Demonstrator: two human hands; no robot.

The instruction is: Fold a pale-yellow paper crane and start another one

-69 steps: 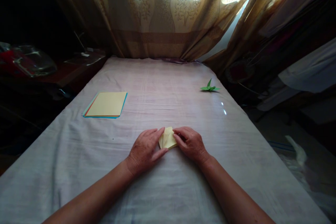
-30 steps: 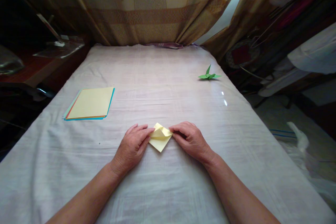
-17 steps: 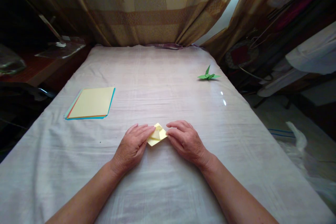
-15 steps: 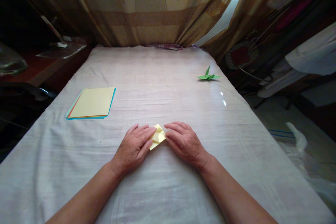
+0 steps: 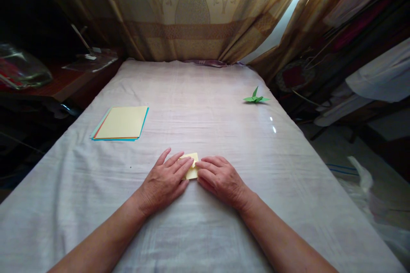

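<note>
A small folded piece of pale yellow paper (image 5: 192,173) lies on the cloth between my two hands. My left hand (image 5: 166,181) rests flat over its left part, fingers stretched out and spread, pressing it down. At the paper's right edge, my right hand (image 5: 221,179) has its fingers bent and held together, with the fingertips on the edge. Parts of the paper are hidden under the fingers of both hands.
A stack of square coloured paper (image 5: 123,123), yellow on top, lies at the left. Far right on the cloth (image 5: 192,89) stands a green folded paper crane (image 5: 255,98). A curtain (image 5: 179,30) hangs behind; a wooden desk (image 5: 60,89) is at the left.
The yellow paper has turned so that its edges sit straighter. My left fingers have spread further over it, and my right fingers have come in to its right edge. The view has shifted slightly.
</note>
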